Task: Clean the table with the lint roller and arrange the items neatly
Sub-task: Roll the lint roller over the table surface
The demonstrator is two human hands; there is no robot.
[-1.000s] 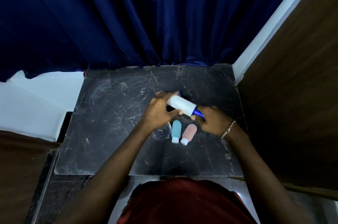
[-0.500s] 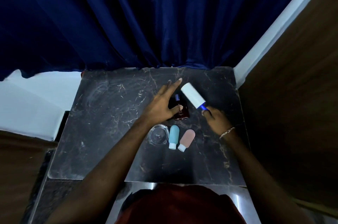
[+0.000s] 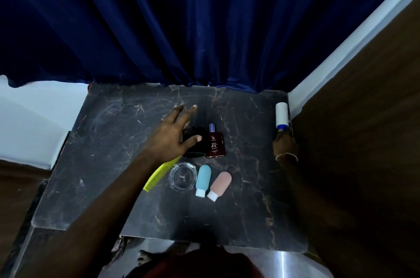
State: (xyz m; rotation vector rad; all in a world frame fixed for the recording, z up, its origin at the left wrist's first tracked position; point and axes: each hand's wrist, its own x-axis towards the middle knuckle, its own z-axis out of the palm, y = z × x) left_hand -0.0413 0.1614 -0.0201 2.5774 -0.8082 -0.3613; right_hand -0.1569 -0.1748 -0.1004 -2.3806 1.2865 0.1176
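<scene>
On the dark marble table, my right hand grips the blue handle of the white lint roller at the far right edge, by the wall. My left hand hovers with its fingers spread over a black object, thumb resting on it. A dark red perfume bottle lies beside that object. Nearer me sit a clear glass dish, a blue tube and a pink tube. A yellow-green comb shows partly under my left forearm.
A dark blue curtain hangs along the table's far edge. A white wall strip and a brown wooden panel border the right side. The left half of the table bears only smudges.
My right hand carried the lint roller from the table's middle to the far right edge. My left hand lifted off the roller, spread its fingers over the black object, and the comb came into view.
</scene>
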